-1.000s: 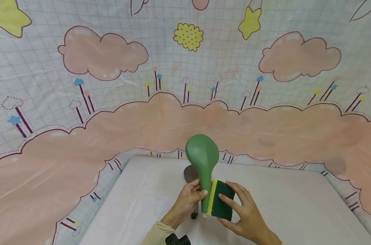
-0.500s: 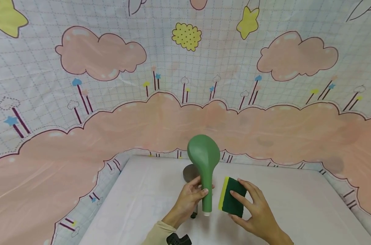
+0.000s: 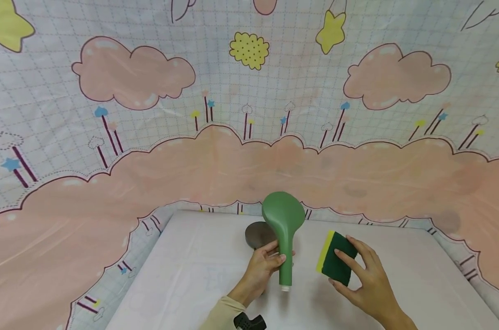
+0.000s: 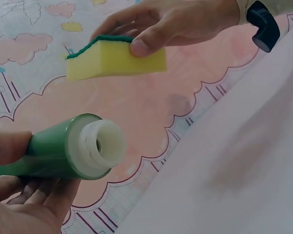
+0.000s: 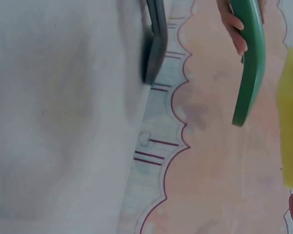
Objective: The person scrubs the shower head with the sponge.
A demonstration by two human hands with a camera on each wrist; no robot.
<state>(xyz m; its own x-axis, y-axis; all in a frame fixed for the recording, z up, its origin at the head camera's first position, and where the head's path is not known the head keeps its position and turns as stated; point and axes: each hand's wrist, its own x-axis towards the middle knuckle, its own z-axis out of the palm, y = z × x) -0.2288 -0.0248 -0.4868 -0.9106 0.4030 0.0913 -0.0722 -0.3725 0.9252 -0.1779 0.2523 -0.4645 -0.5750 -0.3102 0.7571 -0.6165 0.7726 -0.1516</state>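
My left hand point(image 3: 257, 272) grips the handle of a green handheld shower head point(image 3: 283, 215), its round head pointing up and away, above the white table. In the left wrist view the handle's white threaded end point(image 4: 110, 144) faces the camera, with an opening in it. To the right, my right hand point(image 3: 370, 282) holds a sponge point(image 3: 340, 261) by its edges between thumb and fingers. Yellow foam point(image 4: 122, 61) makes up one side of it, a dark green scouring layer the other. A gap separates sponge and shower head.
Behind my left hand a second, dark grey shower head point(image 3: 256, 234) lies on the white table point(image 3: 171, 279), its handle mostly hidden. A patterned cloth with pink clouds point(image 3: 134, 73) hangs at the back and surrounds the table.
The sponge has come away from the shower head's handle and moved right with my right hand. My left hand and the green shower head have shifted slightly right, the head a little lower.
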